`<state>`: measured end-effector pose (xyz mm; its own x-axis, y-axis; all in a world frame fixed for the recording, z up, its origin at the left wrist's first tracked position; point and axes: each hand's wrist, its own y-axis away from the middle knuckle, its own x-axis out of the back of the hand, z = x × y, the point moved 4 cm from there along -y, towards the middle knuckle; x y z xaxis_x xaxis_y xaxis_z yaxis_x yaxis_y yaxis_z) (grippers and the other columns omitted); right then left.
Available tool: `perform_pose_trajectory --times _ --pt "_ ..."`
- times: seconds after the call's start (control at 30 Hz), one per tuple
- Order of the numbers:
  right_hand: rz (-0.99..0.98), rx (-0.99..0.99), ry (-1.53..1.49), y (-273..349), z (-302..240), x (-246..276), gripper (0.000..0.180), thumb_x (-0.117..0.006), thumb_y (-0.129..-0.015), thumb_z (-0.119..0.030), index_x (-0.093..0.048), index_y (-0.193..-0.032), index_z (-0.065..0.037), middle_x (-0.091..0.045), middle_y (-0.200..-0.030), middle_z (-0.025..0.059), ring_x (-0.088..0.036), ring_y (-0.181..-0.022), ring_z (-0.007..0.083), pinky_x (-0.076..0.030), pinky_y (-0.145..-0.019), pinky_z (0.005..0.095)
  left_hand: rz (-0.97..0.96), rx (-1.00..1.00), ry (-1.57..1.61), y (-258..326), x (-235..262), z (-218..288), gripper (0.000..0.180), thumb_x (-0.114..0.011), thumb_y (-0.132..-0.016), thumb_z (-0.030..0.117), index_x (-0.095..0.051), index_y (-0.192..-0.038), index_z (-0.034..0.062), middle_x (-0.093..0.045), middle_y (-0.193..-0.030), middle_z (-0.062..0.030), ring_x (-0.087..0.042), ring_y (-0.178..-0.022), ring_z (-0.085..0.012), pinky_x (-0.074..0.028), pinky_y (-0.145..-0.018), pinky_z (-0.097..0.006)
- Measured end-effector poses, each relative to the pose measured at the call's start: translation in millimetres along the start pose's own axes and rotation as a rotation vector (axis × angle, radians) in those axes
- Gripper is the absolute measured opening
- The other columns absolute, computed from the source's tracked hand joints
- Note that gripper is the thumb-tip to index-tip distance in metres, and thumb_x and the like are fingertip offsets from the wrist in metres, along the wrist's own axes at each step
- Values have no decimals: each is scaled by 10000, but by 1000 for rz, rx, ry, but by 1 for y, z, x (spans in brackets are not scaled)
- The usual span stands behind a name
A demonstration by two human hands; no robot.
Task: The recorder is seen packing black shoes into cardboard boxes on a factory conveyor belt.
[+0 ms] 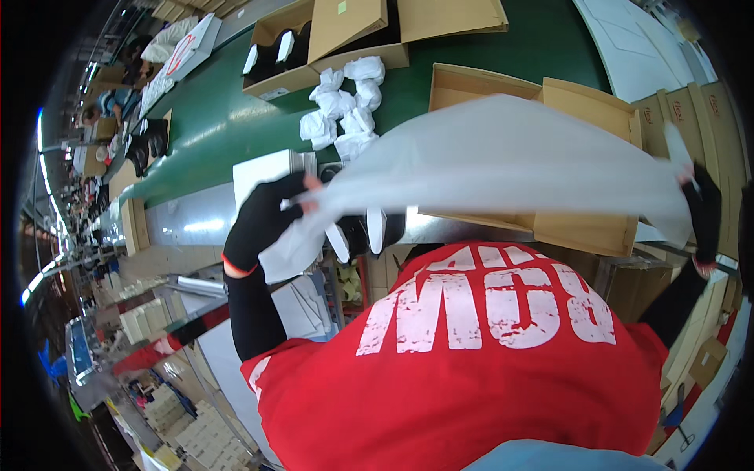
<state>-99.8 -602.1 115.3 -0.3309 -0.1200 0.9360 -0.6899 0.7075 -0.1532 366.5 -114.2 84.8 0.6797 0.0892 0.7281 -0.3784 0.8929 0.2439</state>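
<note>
A thin white sheet of tissue paper is stretched between my two hands, blurred along its lower edge. My left hand, in a black fingerless glove, pinches the sheet's left end. At the far right my right hand, gloved the same way, is closed on the other end. Beneath the sheet lies an open cardboard box, its inside mostly hidden by the paper. Close to my left hand are black shoes with white tags, partly covered by the sheet.
Several wads of white paper sit on the green conveyor belt. Behind them stands an open carton with black shoes. Cardboard boxes are stacked at right. Farther left along the belt are black boots and a person.
</note>
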Motion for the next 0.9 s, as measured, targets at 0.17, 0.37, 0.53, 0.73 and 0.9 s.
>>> perform_pose_trajectory --times 0.17,0.37,0.53,0.73,0.9 --pt "-50 -28 -190 89 7 80 395 -532 -905 -163 -538 -1274 -21 -646 -1042 158 -619 -891 222 -492 -804 342 -408 5 357 5 31 2 251 -784 -694 62 -661 -909 21 -669 -826 -80 -633 -799 -173 -477 -751 -286" --pt "128 -75 -33 48 9 61 321 -519 -930 -244 -589 -1142 -13 -631 -901 148 -566 -784 186 -467 -734 329 -259 -113 260 -113 55 -10 342 -762 -745 204 -612 -994 24 -588 -910 -22 -544 -867 -96 -448 -740 -246" --pt "138 -156 131 -19 22 5 385 -552 -938 -344 -619 -1017 27 -649 -839 150 -596 -760 214 -460 -738 315 75 -308 37 -230 -3 -69 347 -738 -776 248 -620 -1042 59 -626 -954 -34 -571 -915 -151 -439 -798 -289" --pt "93 -183 372 -58 89 -22 518 -566 -901 -465 -644 -1145 -15 -662 -1103 168 -626 -1032 307 -474 -894 353 638 -325 -631 -236 -65 -36 564 -713 -773 296 -503 -1259 101 -583 -1135 -133 -531 -1081 -336 -354 -919 -534" --pt "-34 -143 469 -88 110 -43 505 -567 -900 -445 -629 -1176 -27 -653 -1124 166 -603 -1069 305 -454 -922 362 474 -234 -468 -171 -180 -18 761 -672 -809 316 -323 -1440 73 -517 -1313 -164 -514 -1169 -318 -283 -1040 -540"
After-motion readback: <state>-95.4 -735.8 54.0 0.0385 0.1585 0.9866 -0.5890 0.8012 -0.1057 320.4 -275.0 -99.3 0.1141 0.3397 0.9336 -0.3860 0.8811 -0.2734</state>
